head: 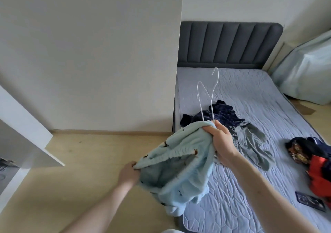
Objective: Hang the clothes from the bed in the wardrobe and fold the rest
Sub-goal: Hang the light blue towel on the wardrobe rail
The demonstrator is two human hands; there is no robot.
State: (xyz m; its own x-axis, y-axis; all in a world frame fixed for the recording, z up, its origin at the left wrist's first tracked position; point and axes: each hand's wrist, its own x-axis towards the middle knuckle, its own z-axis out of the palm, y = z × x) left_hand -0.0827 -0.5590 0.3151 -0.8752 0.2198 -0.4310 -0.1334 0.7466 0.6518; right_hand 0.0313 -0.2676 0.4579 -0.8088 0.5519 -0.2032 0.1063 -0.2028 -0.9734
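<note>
Two white wire hangers [208, 96] and one corner of the light-blue fleece garment [179, 162] sit clamped in the right hand [221, 141]. The left hand [129, 174] pinches its waistband over the bed's [250, 96] left edge. Hanging is under way; next likely threads a hanger inside.

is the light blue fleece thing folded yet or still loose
Loose, not folded. The light blue fleece garment hangs bunched between the left hand and the right hand, which also grips a white wire hanger.
</note>
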